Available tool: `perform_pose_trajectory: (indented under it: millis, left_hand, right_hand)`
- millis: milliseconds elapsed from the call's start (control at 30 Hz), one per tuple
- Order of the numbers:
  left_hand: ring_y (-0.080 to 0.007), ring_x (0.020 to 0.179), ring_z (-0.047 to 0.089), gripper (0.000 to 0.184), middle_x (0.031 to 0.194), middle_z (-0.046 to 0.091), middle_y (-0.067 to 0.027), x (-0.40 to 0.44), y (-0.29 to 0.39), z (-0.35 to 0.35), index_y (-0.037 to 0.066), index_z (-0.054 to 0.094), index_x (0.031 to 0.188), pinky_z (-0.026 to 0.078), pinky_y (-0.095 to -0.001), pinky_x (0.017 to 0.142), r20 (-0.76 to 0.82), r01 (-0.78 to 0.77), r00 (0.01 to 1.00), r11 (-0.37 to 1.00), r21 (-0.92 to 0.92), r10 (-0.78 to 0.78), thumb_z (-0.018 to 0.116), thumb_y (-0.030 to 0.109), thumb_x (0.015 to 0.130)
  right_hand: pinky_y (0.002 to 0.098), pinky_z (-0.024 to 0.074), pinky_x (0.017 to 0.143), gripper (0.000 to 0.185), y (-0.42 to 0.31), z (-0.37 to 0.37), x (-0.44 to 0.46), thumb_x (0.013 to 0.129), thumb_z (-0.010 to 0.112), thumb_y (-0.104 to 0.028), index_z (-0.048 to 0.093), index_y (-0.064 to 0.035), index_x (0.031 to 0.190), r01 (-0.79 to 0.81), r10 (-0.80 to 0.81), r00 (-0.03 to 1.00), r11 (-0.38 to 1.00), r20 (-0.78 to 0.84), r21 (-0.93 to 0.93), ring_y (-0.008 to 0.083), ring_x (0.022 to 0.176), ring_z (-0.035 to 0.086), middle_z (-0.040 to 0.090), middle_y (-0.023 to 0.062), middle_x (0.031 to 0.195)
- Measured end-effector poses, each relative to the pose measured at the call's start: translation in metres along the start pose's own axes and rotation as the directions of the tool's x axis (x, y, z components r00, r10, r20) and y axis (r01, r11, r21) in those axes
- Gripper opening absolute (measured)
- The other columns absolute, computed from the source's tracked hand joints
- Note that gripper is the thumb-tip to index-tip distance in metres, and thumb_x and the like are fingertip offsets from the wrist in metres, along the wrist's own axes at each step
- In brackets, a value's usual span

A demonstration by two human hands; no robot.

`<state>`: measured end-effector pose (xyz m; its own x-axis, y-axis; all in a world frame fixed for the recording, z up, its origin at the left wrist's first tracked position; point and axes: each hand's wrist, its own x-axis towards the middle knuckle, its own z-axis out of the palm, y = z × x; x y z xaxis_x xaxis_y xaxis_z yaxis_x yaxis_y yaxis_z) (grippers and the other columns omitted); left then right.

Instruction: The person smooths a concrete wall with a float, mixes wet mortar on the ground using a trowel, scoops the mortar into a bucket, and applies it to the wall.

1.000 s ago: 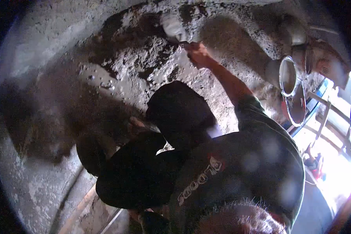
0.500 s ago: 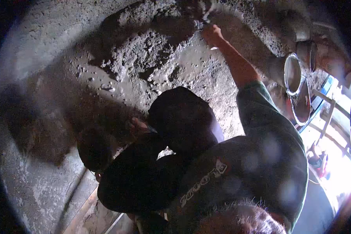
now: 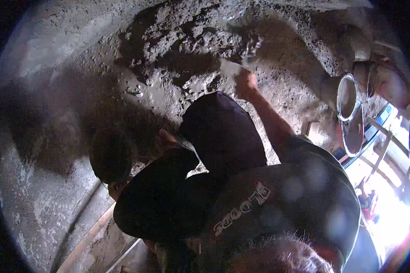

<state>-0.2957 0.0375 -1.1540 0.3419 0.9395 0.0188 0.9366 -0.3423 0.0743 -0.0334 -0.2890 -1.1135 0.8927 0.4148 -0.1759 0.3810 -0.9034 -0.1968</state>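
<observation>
My right hand (image 3: 247, 85) is closed round the handle of a trowel (image 3: 230, 68), its pale blade lying over wet grey mortar (image 3: 200, 41). Lumps and smooth smears of the mortar spread to the left of the blade. Beside my bent knee (image 3: 218, 123), my left hand (image 3: 166, 139) is in deep shade. Its fingers look loosely stretched out, and I see nothing in them. A dark round shape like a bucket (image 3: 110, 157) stands left of this hand.
Buckets (image 3: 347, 98) with pale rims stand at the right, near bright daylight. Wooden pieces (image 3: 380, 127) lie beyond them. A long board (image 3: 89, 236) runs along the lower left, by a rough grey surface (image 3: 36, 209). Someone (image 3: 366, 202) is small in the bright area.
My right hand has drawn the trowel back from the far mortar towards my knee. The camera view has shifted slightly. My left hand stays by the knee.
</observation>
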Motion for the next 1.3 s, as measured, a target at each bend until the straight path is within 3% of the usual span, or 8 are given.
perform_pose_trajectory:
  millis: [100, 433, 600, 833, 1167, 1200, 1267, 1300]
  left_hand:
    - [-0.024, 0.087, 0.055, 0.036, 0.095, 0.058, -0.0124, 0.001, -0.007, 0.01, 0.004, 0.056, 0.102, 0.045, -0.0315, 0.075, -0.077, -0.089, 0.993, 0.995, 0.044, 0.092, 0.053, 0.034, 0.083]
    - [-0.0304, 0.097, 0.052, 0.054, 0.105, 0.054, -0.0187, -0.007, 0.027, -0.033, 0.002, 0.049, 0.113, 0.041, -0.0376, 0.082, 0.281, 0.17, 0.949, 0.983, -0.069, -0.144, 0.039, 0.048, 0.086]
    - [-0.0296, 0.096, 0.053, 0.051, 0.104, 0.055, -0.0191, -0.016, 0.043, -0.048, 0.001, 0.05, 0.113, 0.042, -0.0351, 0.082, 0.279, 0.256, 0.941, 0.943, -0.211, -0.193, 0.04, 0.045, 0.087]
    - [-0.0237, 0.086, 0.057, 0.027, 0.095, 0.06, -0.0157, 0.097, -0.082, -0.235, -0.002, 0.055, 0.098, 0.046, -0.0333, 0.077, 0.07, -0.044, 0.995, 0.963, -0.265, 0.064, 0.056, 0.014, 0.076]
    - [-0.0229, 0.081, 0.058, 0.018, 0.09, 0.06, -0.0115, 0.167, -0.059, -0.308, 0.0, 0.058, 0.084, 0.047, -0.033, 0.07, 0.131, -0.565, 0.765, 0.756, -0.33, 0.63, 0.062, 0.009, 0.069]
    - [-0.0244, 0.076, 0.058, 0.022, 0.084, 0.059, -0.01, 0.17, -0.049, -0.313, 0.002, 0.058, 0.082, 0.047, -0.0325, 0.066, 0.144, -0.622, 0.727, 0.732, -0.277, 0.672, 0.061, 0.019, 0.069]
    - [-0.0224, 0.079, 0.056, 0.017, 0.086, 0.058, -0.0095, 0.178, -0.036, -0.314, 0.0, 0.056, 0.083, 0.047, -0.0339, 0.069, 0.289, -0.217, 0.84, 0.772, -0.597, 0.459, 0.057, 0.013, 0.072]
    - [-0.0205, 0.082, 0.055, 0.013, 0.087, 0.057, -0.009, 0.182, -0.025, -0.316, -0.002, 0.054, 0.084, 0.047, -0.0354, 0.072, 0.495, 0.24, 0.819, 0.611, -0.755, 0.29, 0.053, 0.008, 0.075]
  right_hand:
    - [0.0321, 0.0427, 0.049, 0.011, -0.034, -0.003, 0.058, 0.066, 0.061, -0.02, 0.057, -0.0116, 0.06, 0.286, -0.274, 0.955, 0.953, 0.118, -0.101, 0.0191, 0.063, 0.054, 0.058, 0.0039, 0.072]
    - [0.0411, 0.049, 0.059, 0.022, 0.021, -0.099, 0.09, 0.067, 0.057, -0.02, 0.049, -0.0025, 0.078, -0.491, 0.647, 0.729, 0.722, -0.224, 0.488, 0.0356, 0.069, 0.06, 0.058, 0.0241, 0.071]
    - [0.0411, 0.0494, 0.058, 0.026, 0.013, -0.025, 0.097, 0.07, 0.054, -0.023, 0.05, -0.0038, 0.087, 0.156, -0.158, 0.987, 0.987, -0.038, -0.034, 0.0328, 0.069, 0.06, 0.059, 0.0172, 0.074]
    - [0.0343, 0.048, 0.057, 0.026, 0.097, -0.045, -0.025, 0.069, 0.058, -0.019, 0.057, -0.0108, 0.093, -0.466, 0.468, 0.883, 0.867, 0.037, 0.176, 0.022, 0.072, 0.058, 0.059, 0.0081, 0.078]
    - [0.0368, 0.0411, 0.058, 0.014, -0.084, 0.016, 0.058, 0.059, 0.061, -0.022, 0.052, -0.0136, 0.066, 0.35, -0.377, 0.926, 0.844, 0.015, -0.406, 0.0221, 0.071, 0.051, 0.05, 0.0039, 0.07]
    - [0.0376, 0.0412, 0.056, 0.013, -0.083, 0.023, 0.061, 0.058, 0.061, -0.02, 0.053, -0.0138, 0.067, 0.271, -0.29, 0.956, 0.934, 0.051, 0.232, 0.0226, 0.072, 0.052, 0.051, 0.0038, 0.071]
    - [0.0383, 0.0413, 0.055, 0.014, -0.092, 0.009, 0.061, 0.058, 0.062, -0.018, 0.054, -0.0141, 0.068, 0.058, -0.255, 0.956, 0.643, 0.142, 0.763, 0.0231, 0.073, 0.053, 0.053, 0.0037, 0.072]
    - [0.0376, 0.0421, 0.053, 0.013, -0.104, -0.035, 0.047, 0.059, 0.061, -0.015, 0.054, -0.0133, 0.07, 0.399, -0.378, 0.916, 0.84, -0.132, 0.366, 0.0229, 0.071, 0.053, 0.053, 0.0046, 0.073]
